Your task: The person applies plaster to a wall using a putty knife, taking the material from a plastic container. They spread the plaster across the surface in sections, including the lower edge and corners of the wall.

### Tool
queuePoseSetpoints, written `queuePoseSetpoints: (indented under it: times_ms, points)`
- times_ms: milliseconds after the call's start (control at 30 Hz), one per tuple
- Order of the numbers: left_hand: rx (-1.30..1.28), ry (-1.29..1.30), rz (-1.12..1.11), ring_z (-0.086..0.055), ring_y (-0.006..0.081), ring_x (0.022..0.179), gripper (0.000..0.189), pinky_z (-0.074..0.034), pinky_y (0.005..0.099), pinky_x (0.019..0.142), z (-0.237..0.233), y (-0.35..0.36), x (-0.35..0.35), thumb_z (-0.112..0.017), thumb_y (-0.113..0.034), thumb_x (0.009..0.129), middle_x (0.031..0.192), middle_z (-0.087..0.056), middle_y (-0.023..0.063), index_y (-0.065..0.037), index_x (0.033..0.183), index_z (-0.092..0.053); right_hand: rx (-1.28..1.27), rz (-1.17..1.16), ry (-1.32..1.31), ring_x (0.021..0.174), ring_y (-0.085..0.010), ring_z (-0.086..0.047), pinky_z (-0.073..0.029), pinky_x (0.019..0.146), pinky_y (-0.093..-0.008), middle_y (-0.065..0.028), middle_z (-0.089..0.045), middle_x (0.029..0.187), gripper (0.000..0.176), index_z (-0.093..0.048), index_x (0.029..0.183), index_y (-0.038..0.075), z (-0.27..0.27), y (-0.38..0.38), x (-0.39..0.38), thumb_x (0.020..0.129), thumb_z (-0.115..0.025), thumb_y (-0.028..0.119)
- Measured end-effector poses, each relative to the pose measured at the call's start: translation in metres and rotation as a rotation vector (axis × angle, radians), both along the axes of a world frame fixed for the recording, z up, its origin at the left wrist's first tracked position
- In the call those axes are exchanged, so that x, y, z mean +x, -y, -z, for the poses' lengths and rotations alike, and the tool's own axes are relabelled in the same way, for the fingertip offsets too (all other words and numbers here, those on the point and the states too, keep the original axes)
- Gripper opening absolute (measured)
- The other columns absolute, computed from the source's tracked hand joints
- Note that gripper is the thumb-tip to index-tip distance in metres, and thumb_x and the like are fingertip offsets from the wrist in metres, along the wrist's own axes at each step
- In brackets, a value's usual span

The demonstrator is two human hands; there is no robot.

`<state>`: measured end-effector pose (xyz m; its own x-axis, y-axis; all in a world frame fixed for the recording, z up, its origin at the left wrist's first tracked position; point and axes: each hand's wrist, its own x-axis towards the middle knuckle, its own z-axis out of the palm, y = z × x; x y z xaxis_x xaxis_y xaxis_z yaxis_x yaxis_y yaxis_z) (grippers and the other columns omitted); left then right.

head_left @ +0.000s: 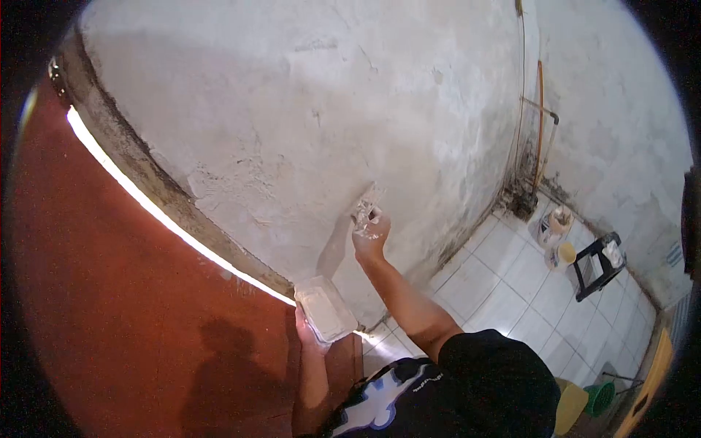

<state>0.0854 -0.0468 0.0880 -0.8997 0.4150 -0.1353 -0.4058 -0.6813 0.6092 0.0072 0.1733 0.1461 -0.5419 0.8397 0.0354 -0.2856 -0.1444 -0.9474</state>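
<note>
Scraper [369,198], flat and putty-caked, pressed to the rough wall [292,109], my right hand [371,239] clenched round it; left hand [310,334] clasps a rectangular tray [326,309]

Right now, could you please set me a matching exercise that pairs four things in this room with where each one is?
Things:
1. scraper
2. plaster tray
3. black stand
4. green container

Places:
A. standing on the tiled floor, beside two tubs
B. held in the left hand
C. pressed to the wall by the right hand
D. at the bottom right edge of the view

Pairs: 1-C, 2-B, 3-A, 4-D
</note>
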Motion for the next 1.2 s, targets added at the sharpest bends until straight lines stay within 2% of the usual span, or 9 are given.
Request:
queuePoseSetpoints:
  times_ms: [167, 267, 333, 467, 533, 733, 933, 1033, 1200]
  points:
    - [-0.069, -0.019, -0.004, -0.054, 0.0263, 0.103, 0.051, -0.045, 0.0419, 0.089, -0.023, -0.019, -0.018, -0.037, -0.048, 0.091, 0.117, -0.054, 0.0073, -0.011, 0.125, -0.045, 0.224, 0.105, -0.336, 0.061, -0.0181, -0.052, -0.04, 0.054, -0.0315, -0.0119, -0.056, 0.067, 0.011, -0.055, 0.082, -0.004, 0.048, -0.056, -0.015, 0.075, -0.054, 0.006]
    - [-0.025, -0.071, 0.04, -0.054, 0.025, 0.103, 0.051, -0.045, 0.0406, 0.088, -0.022, -0.025, -0.028, -0.038, -0.048, 0.091, 0.117, -0.054, 0.0066, -0.012, 0.125, -0.044, 0.539, 0.506, 0.026, 0.068, -0.0202, -0.055, -0.044, 0.059, -0.0334, -0.0113, -0.057, 0.075, 0.015, -0.055, 0.087, -0.001, 0.132, -0.115, -0.065, 0.073, -0.054, 0.003]
    - [-0.023, -0.075, 0.035, -0.053, 0.0246, 0.104, 0.051, -0.045, 0.0406, 0.088, -0.021, -0.03, -0.03, -0.037, -0.048, 0.09, 0.117, -0.053, 0.0064, -0.012, 0.125, -0.044, -0.137, 0.198, -0.129, 0.08, -0.0234, -0.058, -0.046, 0.064, -0.0351, -0.011, -0.057, 0.085, 0.021, -0.054, 0.092, 0.001, 0.142, -0.153, -0.07, 0.071, -0.056, 0.004]
    - [-0.025, -0.065, 0.031, -0.053, 0.024, 0.105, 0.051, -0.044, 0.041, 0.089, -0.029, -0.045, -0.026, -0.037, -0.048, 0.091, 0.117, -0.053, 0.0055, -0.013, 0.126, -0.043, -0.257, 0.315, -0.351, 0.078, -0.0245, -0.058, -0.046, 0.06, -0.0351, -0.0111, -0.058, 0.085, 0.021, -0.055, 0.09, 0.002, 0.118, -0.186, -0.095, 0.07, -0.06, 0.005]
    - [-0.039, -0.069, 0.029, -0.053, 0.0244, 0.105, 0.051, -0.044, 0.0412, 0.09, -0.031, -0.054, -0.023, -0.037, -0.049, 0.09, 0.118, -0.052, 0.0056, -0.013, 0.126, -0.043, 0.463, 0.542, 0.313, 0.063, -0.0159, -0.052, -0.043, 0.055, -0.0296, -0.0013, -0.052, 0.071, 0.021, -0.056, 0.095, 0.005, 0.073, -0.17, -0.09, 0.084, -0.043, 0.017]
    - [-0.026, -0.01, 0.028, -0.051, 0.0281, 0.108, 0.051, -0.044, 0.0468, 0.089, -0.032, -0.085, -0.021, -0.037, -0.048, 0.091, 0.119, -0.051, 0.0079, -0.012, 0.126, -0.042, 0.889, 0.118, -0.331, 0.053, -0.0295, -0.052, -0.042, 0.052, -0.0368, -0.0166, -0.055, 0.066, 0.029, -0.057, 0.099, -0.001, -0.041, -0.064, -0.007, 0.074, -0.049, 0.011]
    - [-0.038, 0.016, 0.038, -0.05, 0.0286, 0.109, 0.051, -0.043, 0.0472, 0.091, -0.046, -0.099, -0.014, -0.037, -0.048, 0.091, 0.121, -0.05, 0.0088, -0.012, 0.126, -0.042, 0.603, -0.096, -0.316, 0.059, -0.0267, -0.055, -0.044, 0.057, -0.033, -0.016, -0.055, 0.07, 0.031, -0.055, 0.103, -0.001, 0.004, -0.088, 0.02, 0.074, -0.045, 0.006]
    - [-0.047, 0.016, 0.038, -0.051, 0.0277, 0.108, 0.052, -0.043, 0.0459, 0.091, -0.043, -0.093, -0.018, -0.038, -0.05, 0.09, 0.12, -0.051, 0.0073, -0.013, 0.126, -0.043, 0.74, 0.662, 0.079, 0.06, -0.0274, -0.055, -0.044, 0.058, -0.0355, -0.0156, -0.055, 0.065, 0.017, -0.057, 0.089, 0.001, 0.046, -0.141, -0.005, 0.076, -0.049, 0.008]
    - [-0.116, -0.016, 0.062, -0.052, 0.0269, 0.107, 0.053, -0.043, 0.0458, 0.09, -0.045, -0.087, -0.024, -0.039, -0.052, 0.088, 0.119, -0.053, 0.0053, -0.014, 0.125, -0.045, 0.203, 0.608, 0.444, 0.062, -0.0328, -0.055, -0.042, 0.058, -0.04, -0.0136, -0.059, 0.07, 0.012, -0.059, 0.081, 0.001, 0.088, -0.196, -0.058, 0.077, -0.054, 0.011]
